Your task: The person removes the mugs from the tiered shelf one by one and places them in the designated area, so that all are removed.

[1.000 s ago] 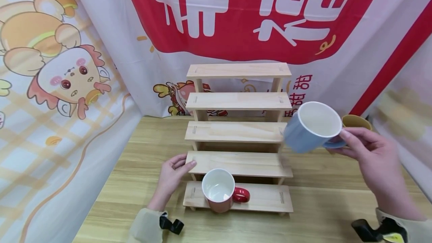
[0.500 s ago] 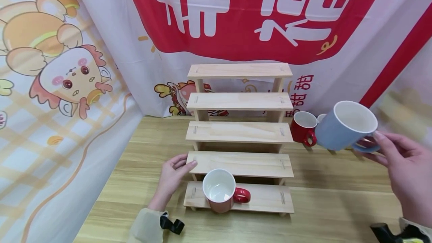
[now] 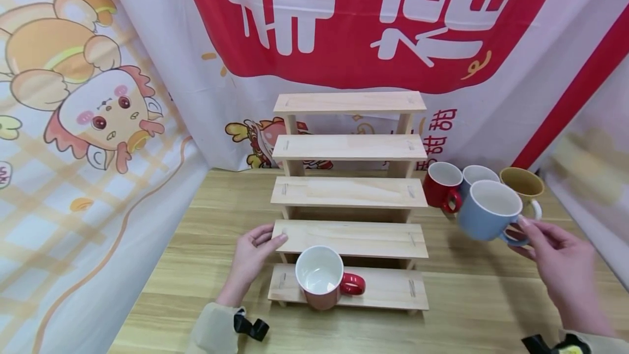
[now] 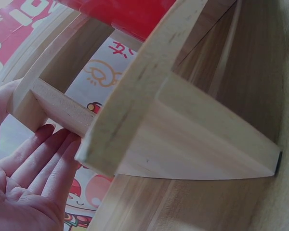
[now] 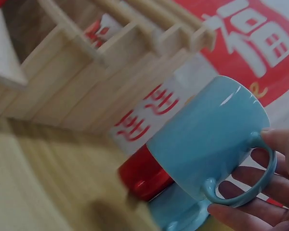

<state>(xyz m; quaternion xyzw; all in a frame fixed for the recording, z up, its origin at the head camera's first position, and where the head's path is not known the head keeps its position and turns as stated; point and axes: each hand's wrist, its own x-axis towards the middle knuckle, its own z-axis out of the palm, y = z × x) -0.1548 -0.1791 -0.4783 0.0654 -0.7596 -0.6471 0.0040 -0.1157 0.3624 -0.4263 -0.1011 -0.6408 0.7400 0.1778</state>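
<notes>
My right hand point(image 3: 560, 261) pinches the handle of a light blue mug point(image 3: 484, 217), thumb on top and fingers behind. The mug hangs over the tabletop, right of a stepped wooden stand point(image 3: 349, 236), its white inside showing; the right wrist view shows the mug point(image 5: 207, 134) tilted. My left hand point(image 3: 250, 258) grips the left end of the stand's second step from the front, with the thumb on its upper face. In the left wrist view, the fingers point(image 4: 43, 168) reach up to the wood from below. A red mug point(image 3: 319, 283) with a white inside stands on the lowest step.
Behind the held mug stand another red mug point(image 3: 439, 190), a blue mug point(image 3: 474, 176), partly hidden, and a yellow-brown mug point(image 3: 528, 187) with a pale handle. Printed cloth point(image 3: 324, 64) hangs behind the stand and along both sides of the wooden table point(image 3: 191, 266).
The light blue mug in my right hand has gone right, away from the stand, then back left and lower. The mugs behind it are now more exposed. My left hand has stayed put.
</notes>
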